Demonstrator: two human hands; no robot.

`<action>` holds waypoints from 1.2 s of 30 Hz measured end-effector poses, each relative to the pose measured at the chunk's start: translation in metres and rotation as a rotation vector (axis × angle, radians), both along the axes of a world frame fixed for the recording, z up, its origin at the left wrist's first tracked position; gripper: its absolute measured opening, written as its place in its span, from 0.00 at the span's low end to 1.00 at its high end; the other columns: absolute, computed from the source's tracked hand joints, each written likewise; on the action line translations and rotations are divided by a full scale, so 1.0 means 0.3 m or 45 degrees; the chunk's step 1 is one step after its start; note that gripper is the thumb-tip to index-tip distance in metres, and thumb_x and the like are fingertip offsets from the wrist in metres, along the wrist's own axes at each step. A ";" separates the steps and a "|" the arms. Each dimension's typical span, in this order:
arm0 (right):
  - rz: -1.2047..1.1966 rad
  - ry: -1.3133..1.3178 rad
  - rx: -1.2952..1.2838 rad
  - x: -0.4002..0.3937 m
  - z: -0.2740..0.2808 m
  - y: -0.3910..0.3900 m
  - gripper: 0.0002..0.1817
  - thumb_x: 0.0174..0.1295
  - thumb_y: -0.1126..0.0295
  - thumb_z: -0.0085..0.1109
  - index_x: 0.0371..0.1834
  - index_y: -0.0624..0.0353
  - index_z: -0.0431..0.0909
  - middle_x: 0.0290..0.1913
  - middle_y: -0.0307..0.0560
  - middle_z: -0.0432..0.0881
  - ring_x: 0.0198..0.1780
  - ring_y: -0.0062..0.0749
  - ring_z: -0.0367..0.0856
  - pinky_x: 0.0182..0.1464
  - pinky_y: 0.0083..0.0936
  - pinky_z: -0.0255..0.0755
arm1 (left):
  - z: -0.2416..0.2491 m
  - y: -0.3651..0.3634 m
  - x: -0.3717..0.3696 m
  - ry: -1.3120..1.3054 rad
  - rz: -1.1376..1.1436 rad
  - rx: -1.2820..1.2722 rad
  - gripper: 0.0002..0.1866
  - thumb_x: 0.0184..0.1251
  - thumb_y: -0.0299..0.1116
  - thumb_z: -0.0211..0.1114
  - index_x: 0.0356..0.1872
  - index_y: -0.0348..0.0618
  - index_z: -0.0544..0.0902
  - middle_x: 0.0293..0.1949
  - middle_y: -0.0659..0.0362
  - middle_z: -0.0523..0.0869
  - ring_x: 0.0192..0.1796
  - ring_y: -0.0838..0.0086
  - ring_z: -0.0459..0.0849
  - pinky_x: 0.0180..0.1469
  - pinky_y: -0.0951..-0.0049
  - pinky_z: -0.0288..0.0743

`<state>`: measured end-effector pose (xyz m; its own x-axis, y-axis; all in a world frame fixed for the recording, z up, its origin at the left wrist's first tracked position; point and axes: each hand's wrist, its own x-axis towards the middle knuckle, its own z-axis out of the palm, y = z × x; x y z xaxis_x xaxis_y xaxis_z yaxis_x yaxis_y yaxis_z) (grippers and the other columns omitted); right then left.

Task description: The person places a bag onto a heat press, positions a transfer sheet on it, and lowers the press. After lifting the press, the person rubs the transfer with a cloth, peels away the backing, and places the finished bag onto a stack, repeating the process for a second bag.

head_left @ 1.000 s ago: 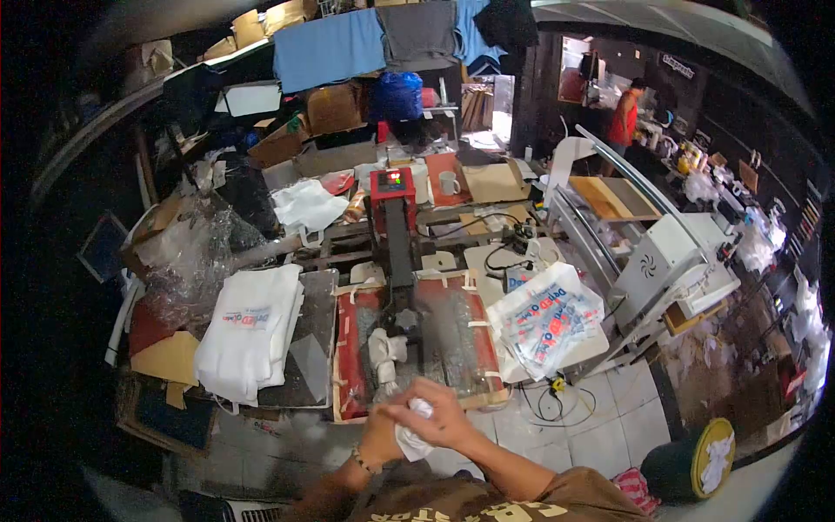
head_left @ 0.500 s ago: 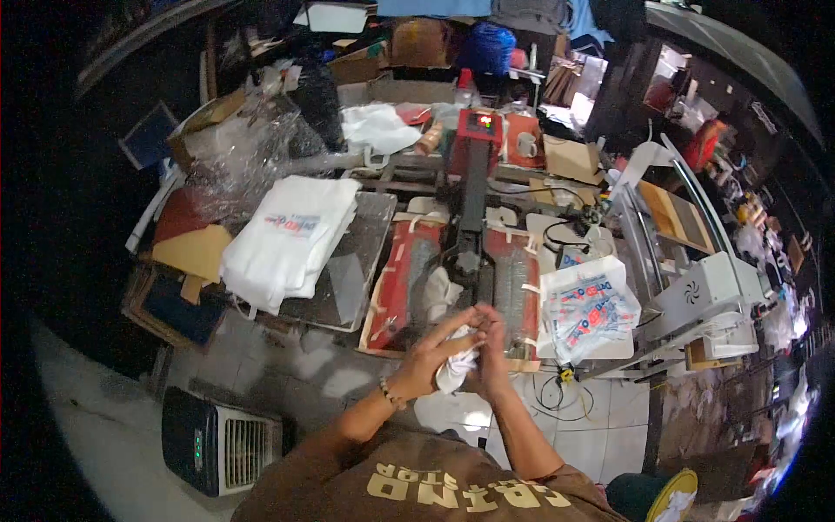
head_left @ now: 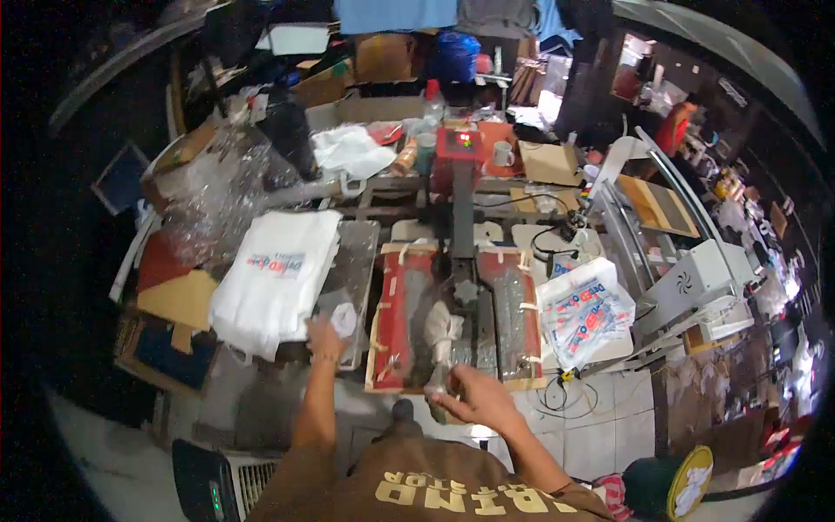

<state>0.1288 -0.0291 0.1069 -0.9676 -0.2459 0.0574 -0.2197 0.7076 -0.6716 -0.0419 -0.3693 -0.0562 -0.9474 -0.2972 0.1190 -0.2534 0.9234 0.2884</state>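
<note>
My left hand (head_left: 325, 339) reaches over the near edge of the dark board (head_left: 355, 261) on the left. A crumpled white cloth (head_left: 344, 320) is at its fingertips, and the fingers look closed on its side, though blurred. My right hand (head_left: 474, 396) is closed round the near end of the heat press handle (head_left: 440, 370). Pale cloth (head_left: 444, 324) is wrapped round that handle higher up. Under the lever lies the press bed (head_left: 404, 317), with red sides and taped edges. A stack of white printed bags (head_left: 277, 270) lies left of the board.
Printed transfer sheets (head_left: 584, 313) lie on a white board at the right. Beyond them stands a white machine with a fan vent (head_left: 691, 280). Cables (head_left: 557, 396) hang at the table's front edge. An air cooler (head_left: 213, 487) is at lower left. A person in red stands far right.
My hands have parted after both being round the crumpled white cloth. The left moved left with the cloth to the dark board; the right came down to the press handle. The view shifted slightly.
</note>
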 end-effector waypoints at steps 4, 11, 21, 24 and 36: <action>-0.036 0.166 0.049 0.010 -0.064 0.001 0.29 0.67 0.39 0.66 0.35 0.59 0.79 0.31 0.56 0.82 0.34 0.58 0.84 0.37 0.49 0.76 | -0.076 0.062 -0.005 0.333 -0.281 0.168 0.32 0.58 0.34 0.80 0.65 0.41 0.80 0.65 0.43 0.81 0.72 0.50 0.77 0.69 0.52 0.75; 0.079 0.085 0.141 -0.007 -0.058 -0.003 0.31 0.72 0.39 0.58 0.29 0.60 0.82 0.31 0.55 0.83 0.33 0.57 0.84 0.36 0.47 0.77 | 0.333 0.510 -0.078 0.311 -0.874 1.145 0.23 0.66 0.39 0.77 0.57 0.38 0.84 0.51 0.50 0.85 0.49 0.62 0.86 0.56 0.61 0.80; -0.012 0.149 0.360 0.085 -0.057 -0.014 0.40 0.74 0.30 0.45 0.28 0.56 0.88 0.21 0.58 0.83 0.24 0.57 0.85 0.33 0.51 0.79 | 0.210 0.767 -0.174 0.369 -0.782 1.023 0.41 0.55 0.44 0.85 0.64 0.37 0.70 0.58 0.43 0.79 0.56 0.54 0.81 0.60 0.55 0.77; 0.078 0.029 0.333 0.067 -0.062 -0.009 0.41 0.74 0.31 0.45 0.29 0.60 0.87 0.21 0.60 0.83 0.25 0.60 0.86 0.33 0.53 0.80 | 0.200 0.754 -0.186 0.079 -0.703 1.363 0.40 0.58 0.45 0.85 0.61 0.36 0.69 0.50 0.48 0.82 0.48 0.63 0.84 0.52 0.62 0.80; 0.003 0.234 0.265 0.082 -0.140 -0.020 0.37 0.77 0.37 0.47 0.23 0.58 0.85 0.19 0.57 0.82 0.23 0.56 0.83 0.26 0.47 0.76 | 0.224 0.742 -0.191 0.127 -0.720 1.284 0.26 0.69 0.43 0.78 0.52 0.35 0.74 0.49 0.53 0.83 0.49 0.71 0.82 0.54 0.69 0.78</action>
